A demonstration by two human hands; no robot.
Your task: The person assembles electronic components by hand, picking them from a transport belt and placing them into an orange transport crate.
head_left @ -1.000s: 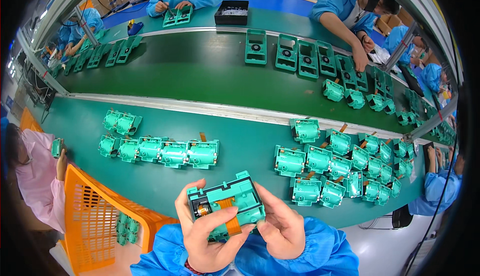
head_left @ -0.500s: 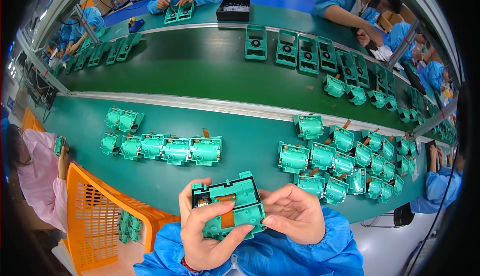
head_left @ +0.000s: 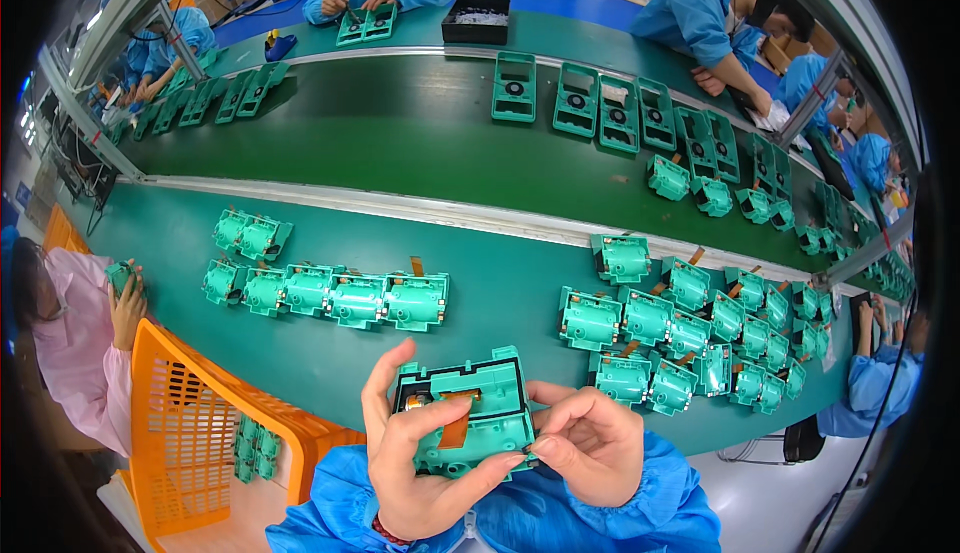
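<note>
Green plastic housing (head_left: pixel 495 425) sits at the lower centre of the frame, raised in front of my blue sleeves (head_left: pixel 650 513) and over the near edge of the surface (head_left: pixel 500 318). My left hand (head_left: pixel 415 463) is clamped on it: one finger lies across the orange flex ribbon (head_left: pixel 453 435), another grips the near edge, and a third stands raised by the far left corner. My right hand (head_left: pixel 595 443) is at the right side, thumb and finger closed together at the near right corner. Something small and dark shows between those tips, too small for me to name, and I cannot tell whether they pinch it or only press there.

I judge the step in hand to be close fingertip work on that corner, with the left hand serving as the holder. From here, the next move calls for a steady left grip that keeps the ribbon flat and uncreased, while the right fingertips work lightly without tipping the housing.

Similar housings stand in a row at the left (head_left: pixel 357 300) of the frame and in a larger cluster at the right (head_left: pixel 648 317); neither hand touches them. An orange crate (head_left: pixel 285 435) is at lower left.
</note>
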